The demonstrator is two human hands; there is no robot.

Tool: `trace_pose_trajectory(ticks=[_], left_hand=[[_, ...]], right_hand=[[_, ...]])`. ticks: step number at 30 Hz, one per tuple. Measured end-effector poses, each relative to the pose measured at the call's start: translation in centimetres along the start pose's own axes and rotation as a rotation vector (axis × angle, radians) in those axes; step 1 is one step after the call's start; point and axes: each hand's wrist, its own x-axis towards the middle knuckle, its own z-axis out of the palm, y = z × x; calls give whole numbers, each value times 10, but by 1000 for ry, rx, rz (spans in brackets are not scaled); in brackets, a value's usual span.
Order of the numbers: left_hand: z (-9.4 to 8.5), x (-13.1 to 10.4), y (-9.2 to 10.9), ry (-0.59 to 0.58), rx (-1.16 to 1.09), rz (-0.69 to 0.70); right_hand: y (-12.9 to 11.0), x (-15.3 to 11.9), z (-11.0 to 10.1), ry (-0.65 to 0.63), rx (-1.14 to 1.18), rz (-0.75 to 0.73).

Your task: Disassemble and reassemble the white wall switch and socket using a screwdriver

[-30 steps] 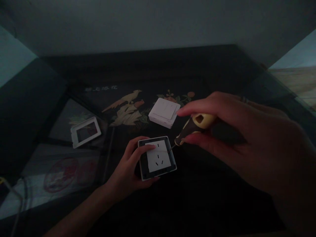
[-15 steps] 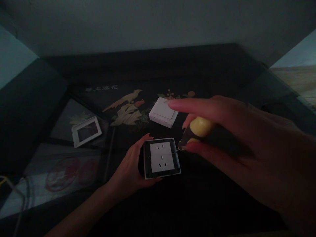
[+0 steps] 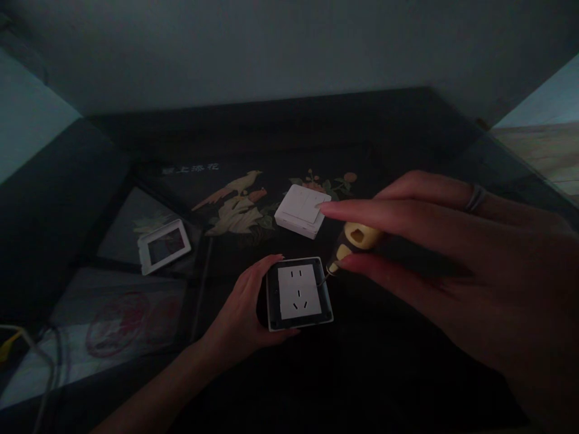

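A wall socket with a white slotted face and a dark surround sits in my left hand. The fingers and thumb of that hand grip it by its left side. In my right hand is a screwdriver with a yellow and dark handle, pinched between thumb and fingers. Its thin shaft slants down to the socket's right edge, where the tip meets the dark surround. Just behind the socket lies a white wall switch; the right index fingertip appears in front of its right side.
A white cover frame lies on the glass-topped table at the left. Pictures of a bird and flowers show on the dark tabletop. A pale cable and a yellow object are at the lower left. A wall stands behind.
The screwdriver handle has turned in my right hand, and the index finger sits lower. The left hand still grips the socket. The whole view has shifted slightly.
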Motion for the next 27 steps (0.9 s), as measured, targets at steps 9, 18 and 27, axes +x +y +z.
trace_pose_trajectory(ticks=[9, 18, 27], left_hand=[[3, -1, -3, 27, 28, 47], [3, 0, -2, 1, 67, 69], [6, 2, -3, 7, 120, 91]], right_hand=[[3, -5, -2, -32, -91, -80], [-4, -1, -3, -109, 73, -96], [-4, 4, 10, -26, 93, -95]])
